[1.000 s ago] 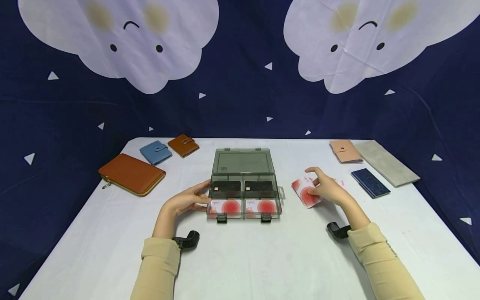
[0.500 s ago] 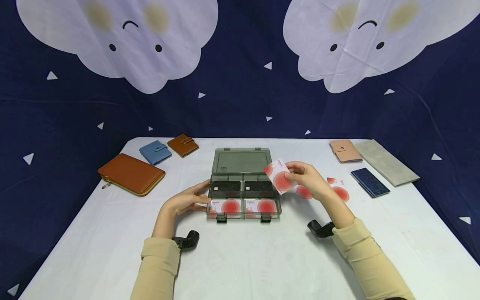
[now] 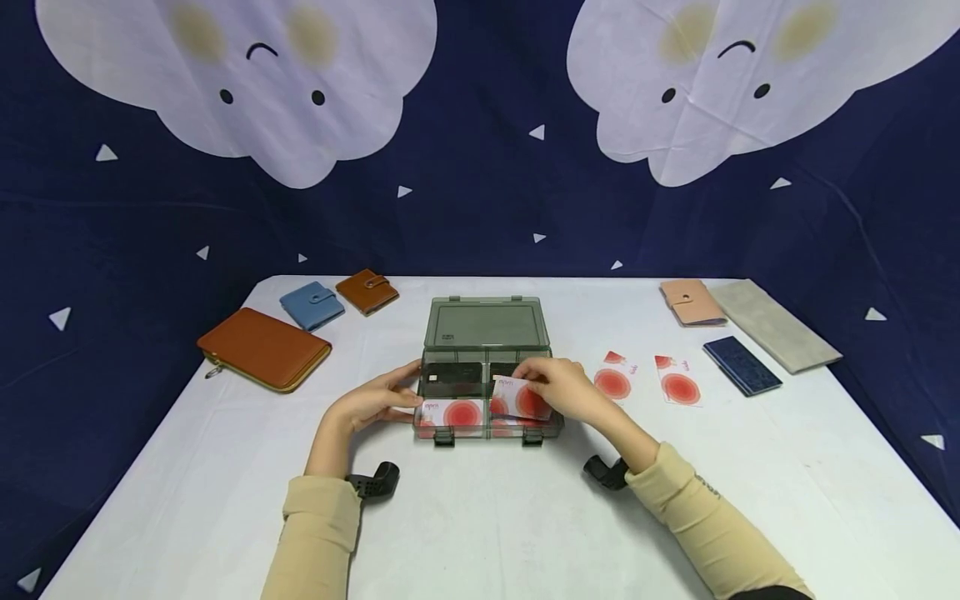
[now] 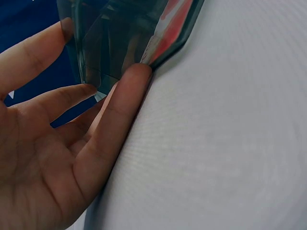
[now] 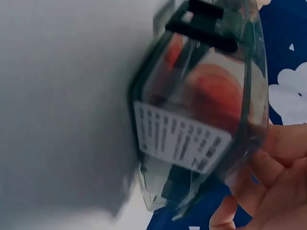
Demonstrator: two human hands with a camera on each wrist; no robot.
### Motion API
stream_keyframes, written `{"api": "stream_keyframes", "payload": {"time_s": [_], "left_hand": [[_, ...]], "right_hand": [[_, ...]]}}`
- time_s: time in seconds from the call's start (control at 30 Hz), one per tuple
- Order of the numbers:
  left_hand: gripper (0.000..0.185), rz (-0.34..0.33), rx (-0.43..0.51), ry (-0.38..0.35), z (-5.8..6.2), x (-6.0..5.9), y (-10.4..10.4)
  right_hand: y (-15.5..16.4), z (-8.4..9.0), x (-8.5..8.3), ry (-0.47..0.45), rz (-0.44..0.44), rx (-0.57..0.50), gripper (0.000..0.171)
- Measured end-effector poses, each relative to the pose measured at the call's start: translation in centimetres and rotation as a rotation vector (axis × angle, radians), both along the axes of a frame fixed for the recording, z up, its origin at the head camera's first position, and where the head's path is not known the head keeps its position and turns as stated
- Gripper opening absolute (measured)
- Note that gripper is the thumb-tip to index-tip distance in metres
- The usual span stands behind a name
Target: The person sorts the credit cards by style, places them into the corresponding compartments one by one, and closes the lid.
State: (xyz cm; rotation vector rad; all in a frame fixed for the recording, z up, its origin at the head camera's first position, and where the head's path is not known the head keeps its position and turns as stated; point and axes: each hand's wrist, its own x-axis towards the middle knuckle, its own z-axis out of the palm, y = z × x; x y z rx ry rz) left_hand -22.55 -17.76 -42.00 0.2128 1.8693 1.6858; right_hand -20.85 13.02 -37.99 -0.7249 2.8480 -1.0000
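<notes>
A translucent grey-green plastic box [image 3: 486, 432] stands on the table with its lid folded back. Black cards [image 3: 453, 375] fill its back compartments, and red-and-white cards [image 3: 453, 412] show in the front ones. My left hand [image 3: 377, 397] rests its extended fingers against the box's left wall; the left wrist view shows the fingertips [image 4: 139, 72] on the clear plastic. Over the front right compartment my right hand [image 3: 566, 387] pinches a red-and-white card [image 3: 517, 398], slightly tilted, above another such card inside. In the right wrist view a label [image 5: 180, 136] shows on the box's side.
Two red-and-white cards [image 3: 680, 385] lie right of the box. A navy card holder [image 3: 741, 365], a peach wallet [image 3: 692, 302] and a long grey pouch [image 3: 776, 325] sit farther right. At left are a brown zip wallet [image 3: 262, 348], a blue wallet [image 3: 311, 305] and a small brown wallet [image 3: 367, 291].
My right hand has picked up a red-and-white card from the table and carried it left, turning it, down to the box's front right compartment. The left hand stays put.
</notes>
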Motion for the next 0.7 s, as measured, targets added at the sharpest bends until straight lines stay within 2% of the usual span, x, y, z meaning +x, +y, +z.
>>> {"api": "stream_keyframes", "payload": {"time_s": [0.2,0.33,0.47,0.7], "left_hand": [[0.081,-0.011,0.001,0.003,-0.1,0.0,0.0],[0.08,-0.02,0.008,0.006,-0.1,-0.1,0.0],[0.08,-0.02,0.011,0.004,-0.1,-0.1,0.0],[0.081,-0.023,0.012,0.005,0.0,0.0,0.0]], "right_hand": [[-0.6,-0.7,0.6,0.02,0.005,0.143,0.019],[-0.8,-0.9,1.0,0.088,0.005,0.205,0.018],[-0.8,-0.8,1.3,0.128,-0.012,0.207,0.017],[0.0,-0.1,1.3,0.131,-0.051,0.173,0.017]]}}
